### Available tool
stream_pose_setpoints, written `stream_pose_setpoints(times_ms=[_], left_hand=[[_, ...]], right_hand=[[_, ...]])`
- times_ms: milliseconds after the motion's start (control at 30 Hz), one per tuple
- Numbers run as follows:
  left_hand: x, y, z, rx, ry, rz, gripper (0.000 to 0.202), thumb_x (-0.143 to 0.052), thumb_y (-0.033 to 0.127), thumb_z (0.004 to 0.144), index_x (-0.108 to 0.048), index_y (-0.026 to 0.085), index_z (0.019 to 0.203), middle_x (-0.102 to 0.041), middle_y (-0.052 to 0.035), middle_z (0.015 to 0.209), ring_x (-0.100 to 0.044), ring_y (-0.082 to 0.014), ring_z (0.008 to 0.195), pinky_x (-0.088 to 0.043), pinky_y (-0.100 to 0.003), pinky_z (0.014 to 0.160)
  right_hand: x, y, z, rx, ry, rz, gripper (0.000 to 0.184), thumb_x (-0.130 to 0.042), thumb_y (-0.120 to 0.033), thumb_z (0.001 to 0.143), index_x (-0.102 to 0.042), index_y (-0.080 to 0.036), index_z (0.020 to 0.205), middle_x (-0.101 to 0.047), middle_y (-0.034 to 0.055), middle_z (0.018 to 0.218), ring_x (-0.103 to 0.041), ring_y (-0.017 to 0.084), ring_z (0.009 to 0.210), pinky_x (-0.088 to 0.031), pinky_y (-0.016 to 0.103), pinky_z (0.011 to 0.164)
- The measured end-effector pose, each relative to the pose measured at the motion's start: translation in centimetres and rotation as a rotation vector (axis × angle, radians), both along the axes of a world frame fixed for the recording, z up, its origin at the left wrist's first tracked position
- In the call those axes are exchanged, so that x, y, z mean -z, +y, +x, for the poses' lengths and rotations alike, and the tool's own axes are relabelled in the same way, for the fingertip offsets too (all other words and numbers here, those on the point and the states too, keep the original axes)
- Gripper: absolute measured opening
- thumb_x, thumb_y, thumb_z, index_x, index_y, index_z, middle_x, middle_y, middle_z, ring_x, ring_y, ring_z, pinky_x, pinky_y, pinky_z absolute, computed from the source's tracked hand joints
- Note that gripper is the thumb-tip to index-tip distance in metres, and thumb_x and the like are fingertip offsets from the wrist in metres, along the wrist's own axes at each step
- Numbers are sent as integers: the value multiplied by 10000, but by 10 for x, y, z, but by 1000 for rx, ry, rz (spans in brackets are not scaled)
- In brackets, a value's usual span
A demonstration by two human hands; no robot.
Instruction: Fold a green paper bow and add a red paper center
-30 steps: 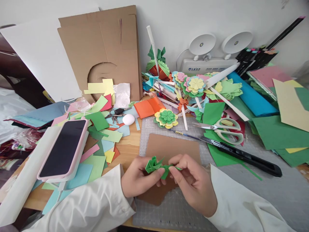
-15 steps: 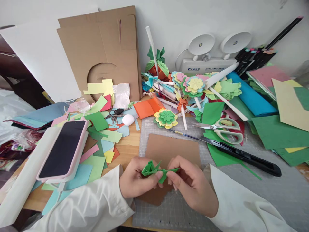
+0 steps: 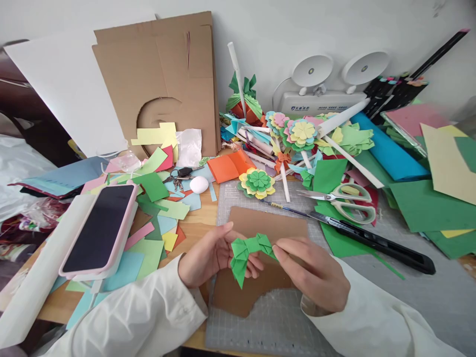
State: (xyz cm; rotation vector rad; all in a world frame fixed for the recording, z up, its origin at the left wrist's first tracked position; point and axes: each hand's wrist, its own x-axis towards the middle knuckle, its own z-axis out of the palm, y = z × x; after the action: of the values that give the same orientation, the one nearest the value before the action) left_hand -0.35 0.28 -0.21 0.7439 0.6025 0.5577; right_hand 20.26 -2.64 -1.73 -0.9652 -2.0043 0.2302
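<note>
A green folded paper bow (image 3: 250,249) is held up above the brown cardboard piece (image 3: 256,292), its creased front toward me. My right hand (image 3: 316,270) pinches the bow's right end between thumb and fingers. Behind the bow's left part is my left hand (image 3: 213,253), palm turned up, thumb raised and fingers spread; whether its fingers touch the paper is hard to tell. One pointed tail of the bow hangs down at the left. The cardboard, with a curved cut in its lower edge, lies on the grey cutting mat (image 3: 282,327).
Beyond the hands lie a pen (image 3: 286,208), scissors (image 3: 342,198), a black utility knife (image 3: 375,245) and a layered paper flower (image 3: 256,183). Paper scraps (image 3: 148,253) and a phone (image 3: 98,228) are on the left. Cardboard sheets (image 3: 156,64) lean on the wall.
My left hand has loosened its grip and opened its fingers. The bow has turned to show its front, still pinched by my right hand. The view has shifted slightly.
</note>
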Motion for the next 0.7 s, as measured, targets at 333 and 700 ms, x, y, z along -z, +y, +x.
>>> stream_pose_setpoints(times_ms=[333, 700], left_hand=[[-6, 1, -4, -7, 125, 39, 252, -659, 313, 816, -673, 63, 844, -731, -123, 710, -670, -139, 557, -510, -189, 517], [3, -1, -2, 95, 153, 151, 251, -673, 320, 806, -673, 69, 811, -738, -119, 711, -691, -142, 569, -528, -182, 513]], right_hand=[[-1, 8, 0, -65, 131, -150, 256, -421, -39, 885, -543, -199, 1043, -599, 77, 907, -594, 168, 770, -491, 298, 644], [-6, 4, -9, -239, 342, -969, 272, -480, -340, 896, -431, -194, 671, -399, -37, 611, -331, 99, 527, -267, 246, 470]])
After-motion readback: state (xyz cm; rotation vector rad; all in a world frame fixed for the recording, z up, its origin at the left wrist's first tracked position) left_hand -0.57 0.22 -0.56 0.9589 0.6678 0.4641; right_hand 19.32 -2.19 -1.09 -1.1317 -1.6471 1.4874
